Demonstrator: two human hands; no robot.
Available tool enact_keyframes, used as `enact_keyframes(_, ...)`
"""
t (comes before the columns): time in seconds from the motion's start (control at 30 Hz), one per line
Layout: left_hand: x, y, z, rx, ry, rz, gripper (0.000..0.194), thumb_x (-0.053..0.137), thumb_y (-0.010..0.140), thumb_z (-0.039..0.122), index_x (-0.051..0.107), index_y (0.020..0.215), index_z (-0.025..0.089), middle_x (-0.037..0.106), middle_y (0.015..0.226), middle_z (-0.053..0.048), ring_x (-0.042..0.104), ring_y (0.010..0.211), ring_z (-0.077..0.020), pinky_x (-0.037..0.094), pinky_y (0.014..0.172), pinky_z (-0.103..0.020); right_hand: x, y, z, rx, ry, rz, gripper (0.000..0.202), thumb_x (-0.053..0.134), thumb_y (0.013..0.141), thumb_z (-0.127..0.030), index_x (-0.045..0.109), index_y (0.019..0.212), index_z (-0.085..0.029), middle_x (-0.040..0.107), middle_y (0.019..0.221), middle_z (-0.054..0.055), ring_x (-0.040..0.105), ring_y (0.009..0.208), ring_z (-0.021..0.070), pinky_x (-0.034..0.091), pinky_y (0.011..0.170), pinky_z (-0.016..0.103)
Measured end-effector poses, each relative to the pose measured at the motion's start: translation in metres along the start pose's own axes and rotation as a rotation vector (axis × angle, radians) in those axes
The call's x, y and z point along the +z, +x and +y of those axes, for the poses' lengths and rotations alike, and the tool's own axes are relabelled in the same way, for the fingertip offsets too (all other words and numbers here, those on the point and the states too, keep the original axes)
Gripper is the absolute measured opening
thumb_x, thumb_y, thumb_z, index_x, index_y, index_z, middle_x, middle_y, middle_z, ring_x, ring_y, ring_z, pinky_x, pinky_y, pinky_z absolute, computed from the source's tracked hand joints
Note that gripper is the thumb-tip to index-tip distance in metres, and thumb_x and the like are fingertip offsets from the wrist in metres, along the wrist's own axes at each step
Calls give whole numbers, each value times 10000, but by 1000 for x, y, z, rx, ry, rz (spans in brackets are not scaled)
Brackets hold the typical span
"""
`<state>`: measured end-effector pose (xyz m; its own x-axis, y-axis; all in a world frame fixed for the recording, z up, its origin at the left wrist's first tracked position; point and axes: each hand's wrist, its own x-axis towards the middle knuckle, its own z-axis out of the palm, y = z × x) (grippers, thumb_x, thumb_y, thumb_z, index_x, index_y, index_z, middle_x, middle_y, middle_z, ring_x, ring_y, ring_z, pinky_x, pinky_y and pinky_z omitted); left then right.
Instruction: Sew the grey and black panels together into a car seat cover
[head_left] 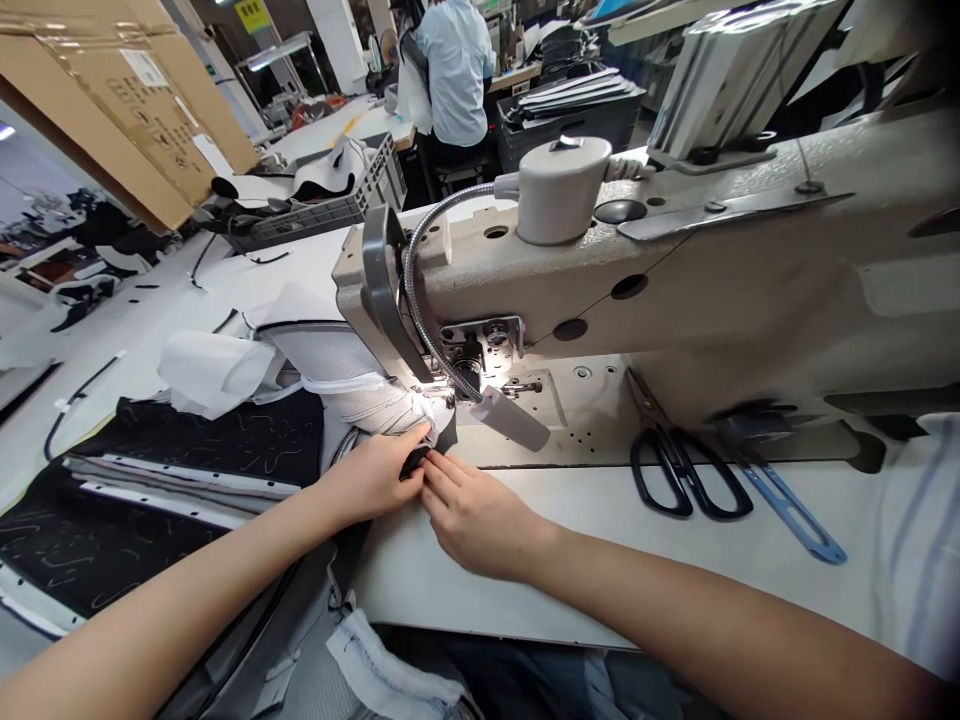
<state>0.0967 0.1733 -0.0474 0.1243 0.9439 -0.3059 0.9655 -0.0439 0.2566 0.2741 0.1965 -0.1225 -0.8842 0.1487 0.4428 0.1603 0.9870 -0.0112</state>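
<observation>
Close to the needle area of a sewing machine (570, 290), both my hands grip the edge of a grey and black fabric piece (360, 400). My left hand (386, 470) pinches a dark fold of it between thumb and fingers. Touching that fold from the right, my right hand (472, 510) has its fingers pressed together on the edge. The fabric runs under the machine's head, where a lamp lights it. More of the grey fabric hangs down over the table's front edge. My fingers partly hide the fold itself.
Black-handled scissors (686, 470) and a blue-handled tool (795, 505) lie right of my hands. Black fabric panels (217, 450) spread on the left. Behind stand a grey crate (322, 205), a cardboard box (127, 100) and a person in a light blue shirt (456, 75).
</observation>
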Motion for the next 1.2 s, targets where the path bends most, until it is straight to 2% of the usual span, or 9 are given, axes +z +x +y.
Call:
enact_keyframes(0.1, -7, 4, -1, 17, -113, -31, 561, 460, 794, 222, 484, 1349, 147, 562, 1314, -78, 549, 1192, -234, 431, 1032, -340, 3, 0, -1, -59, -20, 28, 389, 411, 892, -182, 564, 1172, 41, 574, 1211, 272, 532, 1178, 331, 394, 1035, 458)
enact_keyframes(0.2, -9, 8, 0, -40, -243, -37, 547, 454, 756, 179, 547, 1294, 153, 550, 1325, -49, 508, 1238, -225, 392, 1074, -342, 5, 3, -2, -104, -12, 46, 390, 402, 896, -175, 548, 1172, 59, 590, 1183, 272, 552, 1147, 321, 378, 1046, 470)
enact_keyframes(0.37, -7, 11, 10, -40, -327, -67, 530, 464, 733, 181, 590, 1247, 177, 566, 1311, -34, 522, 1220, -240, 386, 1076, -363, 5, 6, -4, -48, 79, -5, 407, 411, 886, -178, 514, 1204, 53, 588, 1159, 258, 546, 1112, 316, 322, 1078, 476)
enact_keyframes(0.53, -10, 21, 17, -57, -262, -75, 417, 452, 723, 150, 660, 1083, 180, 681, 1113, -41, 602, 1077, -240, 467, 946, -327, 5, 12, -4, 24, 138, -54, 428, 467, 875, -318, 579, 1139, 0, 613, 1073, 235, 546, 1048, 341, 308, 1047, 533)
enact_keyframes(0.67, -7, 30, 17, -51, -236, -51, 355, 443, 712, 133, 653, 996, 167, 695, 940, -37, 626, 928, -217, 480, 840, -291, 5, 19, -3, 103, 226, -103, 476, 549, 808, -439, 620, 1098, -68, 623, 1036, 198, 517, 1050, 350, 314, 1018, 538)
enact_keyframes(0.9, -4, 30, 17, -31, -163, -95, 284, 458, 718, 155, 626, 947, 168, 660, 825, -35, 591, 716, -175, 436, 623, -246, 6, 21, 0, 106, 277, -115, 403, 545, 817, -417, 659, 1032, -95, 642, 952, 162, 514, 1018, 329, 285, 1020, 517)
enact_keyframes(1.07, -9, 32, 17, -46, -215, -79, 135, 458, 675, 141, 587, 709, 164, 608, 683, -2, 541, 670, -161, 395, 600, -241, 4, 22, 4, 105, 310, -105, 400, 575, 800, -440, 675, 1018, -119, 644, 938, 146, 513, 990, 304, 280, 1020, 475)
enact_keyframes(1.2, -12, 35, 22, -42, -288, -106, 93, 430, 661, 137, 512, 625, 161, 577, 640, 19, 498, 613, -139, 346, 531, -234, 5, 27, 0, 129, 302, -163, 380, 555, 798, -431, 701, 921, -101, 652, 806, 133, 528, 901, 301, 310, 964, 488)
